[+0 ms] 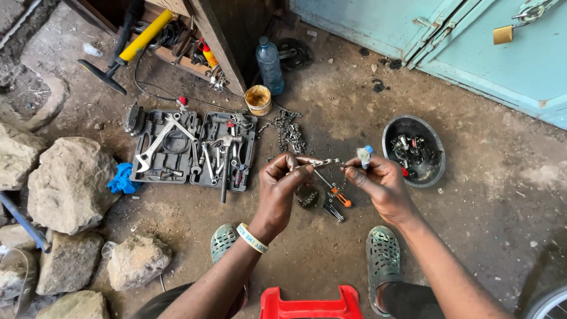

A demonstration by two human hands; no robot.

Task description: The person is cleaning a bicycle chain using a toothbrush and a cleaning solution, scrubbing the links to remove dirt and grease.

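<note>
Head view: person crouched over dirt ground.
Toolbox [195, 147]: open, beyond left hand.
Chain [319, 162]: stretched between both hands; likely greasy, floppy, best pinched near its ends.
Left hand [283, 180]: fingers pinched closed on chain.
Right hand [378, 180]: pinches chain, also grips small brush [365, 155].

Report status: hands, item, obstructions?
Left hand and right hand both pinch a bike chain taut between them. Right also holds a small brush. Nothing blocking.
</note>
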